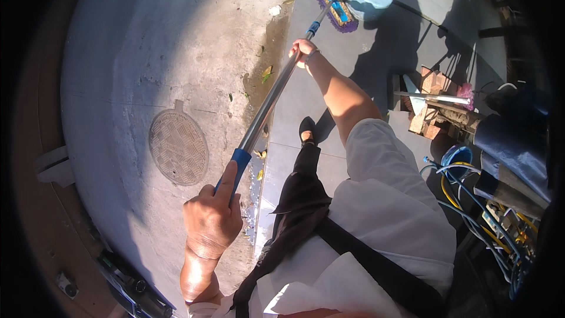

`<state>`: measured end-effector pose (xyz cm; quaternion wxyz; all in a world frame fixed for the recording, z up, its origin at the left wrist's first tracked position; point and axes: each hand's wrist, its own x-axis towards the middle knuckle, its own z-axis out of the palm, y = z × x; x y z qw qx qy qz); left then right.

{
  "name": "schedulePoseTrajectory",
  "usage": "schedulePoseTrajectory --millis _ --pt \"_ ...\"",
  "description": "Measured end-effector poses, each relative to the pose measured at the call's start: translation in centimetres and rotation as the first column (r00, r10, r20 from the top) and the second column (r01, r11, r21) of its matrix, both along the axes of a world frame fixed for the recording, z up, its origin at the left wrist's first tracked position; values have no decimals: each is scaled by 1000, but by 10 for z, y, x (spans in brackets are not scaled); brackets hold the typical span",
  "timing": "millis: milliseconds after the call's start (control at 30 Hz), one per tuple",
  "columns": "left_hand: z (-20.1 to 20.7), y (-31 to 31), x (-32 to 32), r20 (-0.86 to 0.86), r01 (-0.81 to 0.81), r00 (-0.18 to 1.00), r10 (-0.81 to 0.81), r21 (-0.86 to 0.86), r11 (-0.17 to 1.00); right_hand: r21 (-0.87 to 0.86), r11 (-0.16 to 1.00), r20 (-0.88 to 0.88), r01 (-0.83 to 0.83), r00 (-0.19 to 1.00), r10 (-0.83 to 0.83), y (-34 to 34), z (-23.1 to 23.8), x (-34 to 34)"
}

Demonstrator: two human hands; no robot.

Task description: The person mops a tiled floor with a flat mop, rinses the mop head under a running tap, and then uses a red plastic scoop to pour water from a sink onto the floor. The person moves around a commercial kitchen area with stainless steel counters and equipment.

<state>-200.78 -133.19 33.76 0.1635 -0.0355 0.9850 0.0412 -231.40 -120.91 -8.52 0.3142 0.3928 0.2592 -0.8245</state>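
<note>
Two-handed grip: left hand (pixel 213 218) closed around the blue sleeve (pixel 240 158) of the mop (pixel 269 107), right hand (pixel 303 52) around its metal pole (pixel 281 85). The mop head (pixel 333 5) is on the grey pavement (pixel 353 47), just beside a pale blue roll (pixel 371 0); with little clearance, a rightward swing could strike it.

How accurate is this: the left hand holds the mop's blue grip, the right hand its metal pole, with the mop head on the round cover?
Wrong place for the mop head: the head view shows it on grey paving beside the blue roll, not the cover. The left hand holds the blue grip, right hand the metal pole.
</note>
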Motion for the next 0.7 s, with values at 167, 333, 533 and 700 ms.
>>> schedulePoseTrajectory --millis 167,333,533,700 --pt "66 -49 1 201 143 969 -143 18 990 -73 996 134 42 991 -32 -44 52 63" --pt "146 -74 7 157 139 978 -139 14 990 -195 954 278 228 946 -169 -65 123 143" --pt "129 -89 -8 35 231 973 -229 -205 951 -347 813 455 467 842 -289 -24 126 170" --pt "53 -30 -34 -31 379 920 -391 -186 907 -446 710 286 545 839 -464 66 58 122"
